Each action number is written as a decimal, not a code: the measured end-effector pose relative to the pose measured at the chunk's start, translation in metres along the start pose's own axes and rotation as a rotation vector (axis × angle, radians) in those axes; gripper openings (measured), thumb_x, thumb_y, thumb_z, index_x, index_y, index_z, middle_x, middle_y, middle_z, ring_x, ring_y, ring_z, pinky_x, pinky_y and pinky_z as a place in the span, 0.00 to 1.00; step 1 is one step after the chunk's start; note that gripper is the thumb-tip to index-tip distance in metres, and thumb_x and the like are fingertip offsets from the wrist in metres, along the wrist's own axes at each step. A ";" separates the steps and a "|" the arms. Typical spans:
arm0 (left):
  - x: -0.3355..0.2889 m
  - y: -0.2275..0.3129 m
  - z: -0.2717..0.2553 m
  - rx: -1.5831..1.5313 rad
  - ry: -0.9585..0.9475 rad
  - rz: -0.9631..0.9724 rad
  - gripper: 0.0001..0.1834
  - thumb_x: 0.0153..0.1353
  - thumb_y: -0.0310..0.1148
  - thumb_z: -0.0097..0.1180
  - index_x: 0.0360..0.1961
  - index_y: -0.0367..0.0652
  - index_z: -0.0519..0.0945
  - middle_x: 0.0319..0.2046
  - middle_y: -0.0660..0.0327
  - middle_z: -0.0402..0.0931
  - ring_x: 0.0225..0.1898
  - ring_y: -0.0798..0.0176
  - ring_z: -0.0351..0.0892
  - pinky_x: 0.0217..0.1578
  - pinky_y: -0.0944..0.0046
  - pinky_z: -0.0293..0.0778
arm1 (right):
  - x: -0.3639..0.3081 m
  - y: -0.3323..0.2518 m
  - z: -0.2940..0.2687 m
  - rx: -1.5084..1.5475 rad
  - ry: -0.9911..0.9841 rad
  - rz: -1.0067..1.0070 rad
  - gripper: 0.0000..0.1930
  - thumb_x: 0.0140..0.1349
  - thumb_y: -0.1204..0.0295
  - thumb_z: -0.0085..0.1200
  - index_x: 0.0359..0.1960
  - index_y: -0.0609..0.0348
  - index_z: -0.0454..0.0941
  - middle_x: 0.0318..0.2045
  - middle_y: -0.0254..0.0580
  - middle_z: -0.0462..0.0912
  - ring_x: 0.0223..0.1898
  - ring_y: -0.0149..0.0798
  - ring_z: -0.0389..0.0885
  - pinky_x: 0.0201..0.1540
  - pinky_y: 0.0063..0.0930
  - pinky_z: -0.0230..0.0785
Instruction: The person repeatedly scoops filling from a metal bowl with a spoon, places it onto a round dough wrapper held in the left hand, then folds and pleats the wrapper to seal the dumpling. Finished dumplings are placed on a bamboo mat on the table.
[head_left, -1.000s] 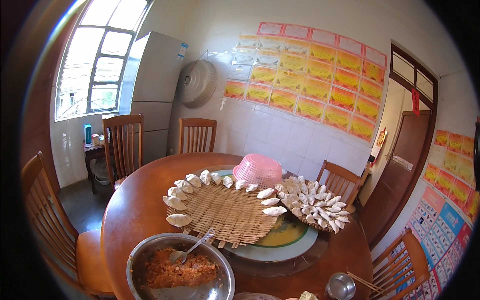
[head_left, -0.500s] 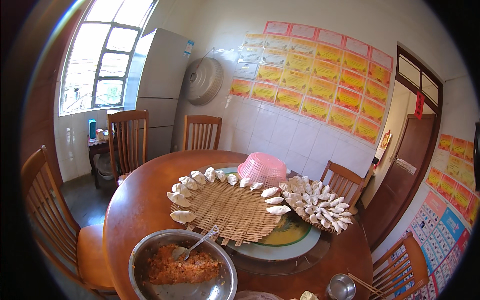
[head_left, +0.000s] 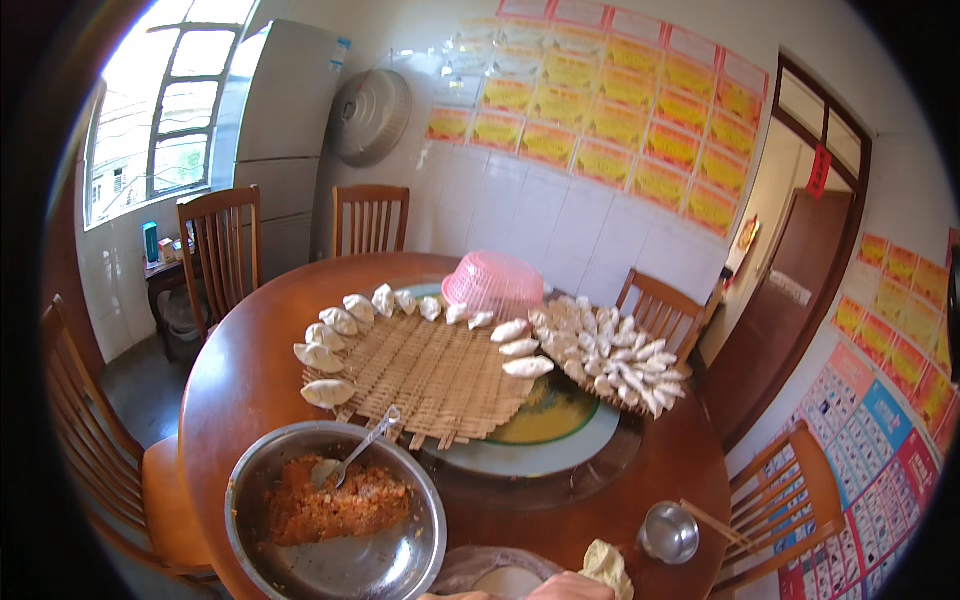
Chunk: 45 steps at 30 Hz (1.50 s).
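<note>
At the bottom edge of the view, only a sliver of a hand (head_left: 565, 588) shows, too little to tell which hand it is or whether its fingers are curled or spread. It lies just beside a pale lump of dough (head_left: 607, 566), on the lump's left and seemingly touching it. Left of the hand sits a wide steel bowl (head_left: 400, 570) holding orange-red minced filling (head_left: 335, 505), with a metal spoon (head_left: 350, 460) leaning in it, handle pointing away from the person. Right of the dough stands a small shiny metal cup (head_left: 668, 533) with wooden chopsticks (head_left: 720, 522) resting on its rim. Beyond the bowl lies a round woven bamboo mat (head_left: 430, 375), its far rim lined with plump folded dumplings (head_left: 340, 322). Right of that mat, a second tray (head_left: 610, 365) is crowded with more dumplings. An upturned pink plastic basket (head_left: 493, 283) sits behind the mats. Everything rests on a round, glossy brown wooden table (head_left: 245, 380) ringed by slatted wooden chairs (head_left: 370, 218).
</note>
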<state>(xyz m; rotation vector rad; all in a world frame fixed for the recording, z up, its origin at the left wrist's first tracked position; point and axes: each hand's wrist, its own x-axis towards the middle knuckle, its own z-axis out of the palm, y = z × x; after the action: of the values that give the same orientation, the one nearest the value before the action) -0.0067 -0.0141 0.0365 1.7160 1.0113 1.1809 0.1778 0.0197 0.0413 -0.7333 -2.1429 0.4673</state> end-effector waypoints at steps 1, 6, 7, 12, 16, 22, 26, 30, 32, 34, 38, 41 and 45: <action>0.001 -0.001 -0.001 0.087 -0.006 0.030 0.02 0.53 0.21 0.52 0.27 0.35 0.72 0.22 0.44 0.72 0.25 0.47 0.76 0.23 0.56 0.68 | -0.001 -0.001 0.002 0.060 0.007 0.064 0.11 0.61 0.68 0.47 0.28 0.64 0.77 0.25 0.49 0.78 0.27 0.48 0.78 0.31 0.34 0.69; 0.001 -0.006 0.004 -0.036 0.016 -0.079 0.03 0.53 0.22 0.52 0.28 0.35 0.71 0.21 0.43 0.71 0.23 0.46 0.75 0.22 0.56 0.67 | -0.007 -0.003 0.000 0.376 -0.122 0.399 0.13 0.64 0.68 0.45 0.39 0.66 0.78 0.34 0.46 0.82 0.35 0.38 0.81 0.38 0.28 0.73; 0.001 -0.007 0.005 -0.022 0.008 -0.091 0.02 0.54 0.21 0.51 0.28 0.35 0.71 0.21 0.45 0.72 0.22 0.49 0.76 0.21 0.58 0.69 | -0.008 -0.002 0.000 0.385 -0.092 0.422 0.15 0.65 0.67 0.44 0.39 0.68 0.77 0.33 0.43 0.83 0.34 0.34 0.81 0.37 0.25 0.73; 0.001 -0.017 0.008 -0.083 -0.004 -0.050 0.05 0.59 0.18 0.42 0.30 0.33 0.71 0.21 0.57 0.76 0.25 0.65 0.79 0.24 0.67 0.74 | -0.011 0.004 -0.005 0.610 -0.101 0.561 0.15 0.65 0.66 0.46 0.40 0.67 0.77 0.35 0.41 0.80 0.37 0.31 0.77 0.40 0.21 0.69; 0.002 -0.027 0.011 -0.072 -0.008 -0.022 0.03 0.62 0.20 0.42 0.35 0.34 0.70 0.26 0.58 0.76 0.27 0.66 0.79 0.26 0.68 0.75 | -0.010 0.004 -0.004 0.768 -0.050 0.654 0.12 0.63 0.67 0.49 0.40 0.65 0.77 0.36 0.38 0.79 0.37 0.29 0.75 0.40 0.19 0.67; 0.002 -0.030 0.012 -0.245 -0.047 -0.085 0.06 0.64 0.21 0.41 0.40 0.33 0.69 0.29 0.58 0.75 0.30 0.68 0.78 0.29 0.71 0.76 | -0.011 0.012 0.000 0.811 0.008 0.558 0.09 0.60 0.71 0.52 0.37 0.64 0.74 0.38 0.42 0.78 0.39 0.33 0.76 0.40 0.25 0.70; 0.002 -0.028 0.011 -0.252 -0.022 -0.076 0.07 0.64 0.21 0.41 0.41 0.32 0.69 0.29 0.57 0.75 0.31 0.67 0.79 0.30 0.71 0.77 | -0.011 0.021 0.001 0.785 -0.034 0.448 0.10 0.61 0.69 0.51 0.39 0.64 0.72 0.39 0.47 0.77 0.34 0.31 0.77 0.31 0.22 0.74; 0.004 -0.027 0.012 -0.269 0.016 -0.009 0.07 0.63 0.20 0.41 0.40 0.31 0.70 0.28 0.57 0.76 0.30 0.67 0.79 0.29 0.71 0.77 | -0.013 0.023 0.002 0.872 -0.020 0.492 0.10 0.61 0.70 0.52 0.38 0.63 0.73 0.38 0.46 0.76 0.34 0.30 0.77 0.31 0.21 0.74; 0.004 -0.027 0.009 -0.154 0.008 0.026 0.06 0.63 0.19 0.42 0.39 0.31 0.71 0.27 0.57 0.77 0.29 0.67 0.80 0.29 0.71 0.76 | -0.012 0.024 0.003 0.863 -0.015 0.455 0.10 0.61 0.69 0.52 0.38 0.64 0.73 0.39 0.46 0.76 0.34 0.30 0.77 0.31 0.20 0.73; 0.004 -0.025 0.010 -0.160 0.053 -0.037 0.06 0.62 0.19 0.42 0.38 0.31 0.72 0.27 0.58 0.77 0.29 0.67 0.79 0.29 0.71 0.76 | -0.010 0.024 0.003 0.807 -0.046 0.385 0.11 0.61 0.69 0.52 0.39 0.64 0.72 0.39 0.46 0.75 0.35 0.30 0.77 0.32 0.21 0.73; 0.005 -0.022 0.012 -0.269 0.125 -0.138 0.05 0.59 0.19 0.48 0.37 0.32 0.73 0.27 0.57 0.78 0.27 0.69 0.79 0.26 0.71 0.75 | -0.005 0.019 0.001 0.564 -0.044 0.214 0.08 0.57 0.72 0.54 0.36 0.64 0.74 0.37 0.44 0.77 0.39 0.36 0.77 0.40 0.26 0.70; 0.005 -0.018 0.009 0.193 0.134 0.182 0.07 0.54 0.17 0.52 0.36 0.33 0.74 0.24 0.55 0.76 0.22 0.66 0.77 0.21 0.69 0.71 | -0.001 0.013 0.000 0.357 -0.001 0.105 0.05 0.53 0.76 0.56 0.30 0.64 0.76 0.34 0.46 0.78 0.39 0.43 0.77 0.42 0.30 0.69; 0.009 -0.015 0.008 0.371 0.097 0.426 0.12 0.49 0.16 0.54 0.37 0.34 0.74 0.21 0.52 0.71 0.20 0.53 0.73 0.19 0.61 0.69 | 0.002 0.007 0.001 0.261 0.031 0.116 0.05 0.50 0.77 0.56 0.28 0.64 0.76 0.32 0.47 0.78 0.37 0.46 0.77 0.41 0.33 0.70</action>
<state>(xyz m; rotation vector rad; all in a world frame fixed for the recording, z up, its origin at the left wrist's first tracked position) 0.0006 -0.0023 0.0235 2.2673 0.9968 1.4172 0.1787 0.0264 0.0378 -0.7122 -1.9695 0.7757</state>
